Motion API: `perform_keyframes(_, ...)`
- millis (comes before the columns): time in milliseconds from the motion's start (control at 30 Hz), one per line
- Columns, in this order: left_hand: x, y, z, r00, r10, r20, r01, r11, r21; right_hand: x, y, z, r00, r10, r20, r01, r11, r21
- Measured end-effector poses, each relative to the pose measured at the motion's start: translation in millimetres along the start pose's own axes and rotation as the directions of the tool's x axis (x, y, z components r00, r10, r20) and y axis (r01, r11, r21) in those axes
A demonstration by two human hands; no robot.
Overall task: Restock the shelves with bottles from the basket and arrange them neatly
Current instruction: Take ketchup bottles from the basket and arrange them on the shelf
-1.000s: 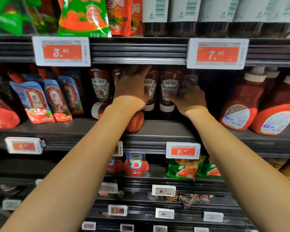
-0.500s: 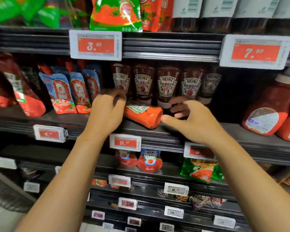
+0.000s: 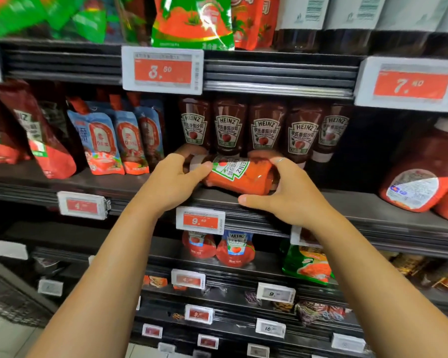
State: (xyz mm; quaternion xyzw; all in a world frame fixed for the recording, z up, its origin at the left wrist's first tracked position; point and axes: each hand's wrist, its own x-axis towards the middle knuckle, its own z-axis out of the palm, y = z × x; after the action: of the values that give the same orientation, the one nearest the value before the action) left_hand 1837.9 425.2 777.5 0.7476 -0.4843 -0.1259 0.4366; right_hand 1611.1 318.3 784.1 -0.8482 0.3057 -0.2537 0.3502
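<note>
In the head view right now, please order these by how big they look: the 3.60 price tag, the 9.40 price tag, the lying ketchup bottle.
1. 3.60 price tag
2. Lying ketchup bottle, partly hidden by both hands
3. 9.40 price tag

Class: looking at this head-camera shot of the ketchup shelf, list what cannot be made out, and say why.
- Basket: out of frame in the head view.
- White cap of the lying red Heinz ketchup bottle: partly hidden by the left hand.
- Bottle's base: covered by the right hand.
- Green pouches, top left: blurred.
- Small white lower price tags: mostly too small to read.
</note>
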Motion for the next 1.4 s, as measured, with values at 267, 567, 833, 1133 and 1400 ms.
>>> perform_keyframes(267,3,28,31,0.879,0.208,0.43,-0.068,0.945,-0.32,-8,7,-46,0.976,-0.115,-0.183,0.197,0.82,0.537)
perform_keyframes(567,-1,53,81,0.95,0.187,0.248,-0.102,0.942,-0.32,4,5,-53,0.96,-0.032,-0.278,0.181,0.828,0.531)
perform_keyframes(833,-15,69,107,0.975,0.14,0.175,-0.03,0.856,-0.516,2,8,-55,0.948,-0.007,-0.317,0.167,0.861,0.481)
perform_keyframes(1133,-20,82,119,0.984,0.098,0.152,-0.022,0.898,-0.439,-16,23,-56,0.941,-0.03,-0.336,0.202,0.848,0.49)
perform_keyframes(1400,-26,123,153,0.997,0.055,0.062,-0.037,0.966,-0.255,-38,52,-63,0.858,0.159,-0.488,0.032,0.932,0.36)
